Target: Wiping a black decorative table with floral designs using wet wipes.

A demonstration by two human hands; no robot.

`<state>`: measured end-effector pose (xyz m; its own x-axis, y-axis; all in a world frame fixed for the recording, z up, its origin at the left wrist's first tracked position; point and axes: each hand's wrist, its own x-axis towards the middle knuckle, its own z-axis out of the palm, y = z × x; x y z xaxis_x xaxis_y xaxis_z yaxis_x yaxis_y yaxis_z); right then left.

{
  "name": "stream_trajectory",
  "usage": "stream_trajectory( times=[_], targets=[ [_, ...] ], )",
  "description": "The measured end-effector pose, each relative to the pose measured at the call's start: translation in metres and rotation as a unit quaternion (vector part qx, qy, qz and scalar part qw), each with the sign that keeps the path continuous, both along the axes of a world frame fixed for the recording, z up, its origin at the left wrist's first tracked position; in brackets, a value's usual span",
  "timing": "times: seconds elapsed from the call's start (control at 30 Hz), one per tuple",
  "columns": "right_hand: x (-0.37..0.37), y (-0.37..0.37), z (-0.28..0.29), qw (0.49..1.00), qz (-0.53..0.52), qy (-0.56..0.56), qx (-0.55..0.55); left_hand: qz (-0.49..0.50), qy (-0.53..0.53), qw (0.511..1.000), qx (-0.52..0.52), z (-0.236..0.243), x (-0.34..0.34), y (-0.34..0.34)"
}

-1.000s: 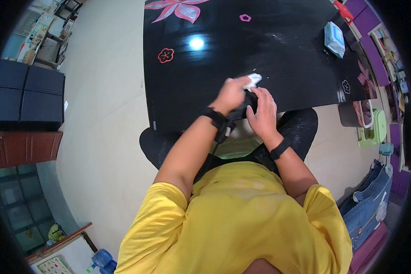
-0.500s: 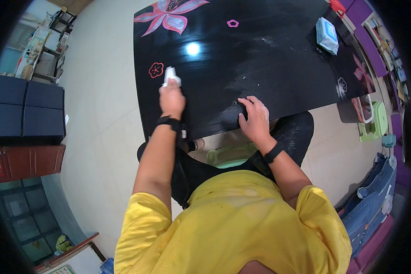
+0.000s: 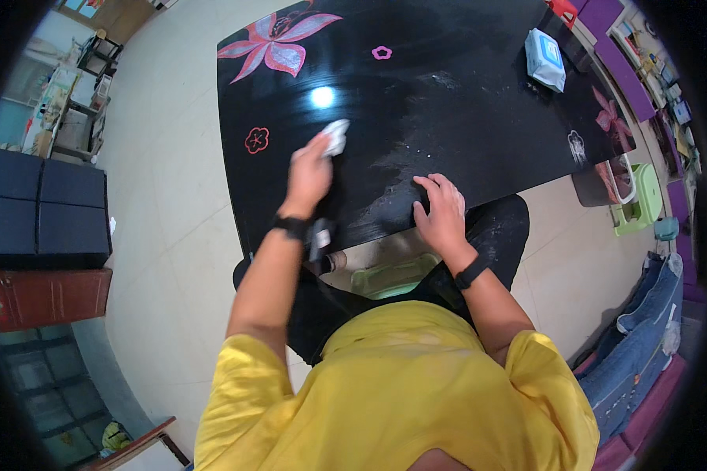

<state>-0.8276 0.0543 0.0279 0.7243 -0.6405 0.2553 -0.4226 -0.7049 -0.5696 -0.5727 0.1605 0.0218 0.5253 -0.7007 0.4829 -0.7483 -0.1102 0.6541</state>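
My left hand [image 3: 310,174] grips a crumpled white wipe [image 3: 335,136] against the glossy black tabletop [image 3: 479,125], left of its middle and just below a bright reflection of light. Near the front edge, my right hand [image 3: 438,206] lies with curved, parted fingertips on the surface, holding nothing. Pale smears and specks show between the two hands. Painted flowers decorate the top: a large pink one [image 3: 279,47] at the back left, a small red one [image 3: 257,140] at the left. A pack of wipes [image 3: 545,60] rests toward the back right.
Dark stacked cubes [image 3: 42,206] and a brown cabinet [image 3: 45,297] stand at the left. Under and beside the table are a bin [image 3: 589,188], a green stool [image 3: 637,212] and my legs. Denim clothing [image 3: 628,337] lies at the lower right; purple shelving lines the right side.
My left hand with the wipe swung from beside my right hand out to the left, then shifted slightly rightward. My right hand stays near the front edge, fingers lowered onto the top.
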Motion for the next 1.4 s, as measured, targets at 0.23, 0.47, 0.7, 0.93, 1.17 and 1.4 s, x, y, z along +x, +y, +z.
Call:
stream_trajectory(
  times=[0.23,0.47,0.7,0.93,1.17,1.4],
  targets=[
    [0.013,-0.02,-0.012,0.999,-0.011,-0.028,0.015,0.167,-0.095,0.919,0.345,-0.017,0.008,0.154],
    [0.01,-0.031,-0.013,0.998,-0.031,-0.033,0.04,0.045,-0.129,0.94,0.312,-0.013,-0.087,0.023],
    [-0.009,-0.042,-0.003,0.997,-0.067,-0.034,0.033,-0.057,-0.069,0.975,0.202,-0.017,-0.117,-0.125],
    [-0.013,-0.05,0.002,0.995,-0.079,-0.051,0.025,-0.076,0.127,0.982,0.118,0.002,-0.054,-0.075],
    [0.01,-0.053,-0.01,0.995,-0.063,-0.067,0.048,0.002,0.085,0.938,0.335,0.031,-0.048,0.093],
    [0.01,-0.06,-0.007,0.992,-0.084,-0.077,0.049,-0.06,0.119,0.929,0.346,0.007,-0.107,0.019]
  ],
)
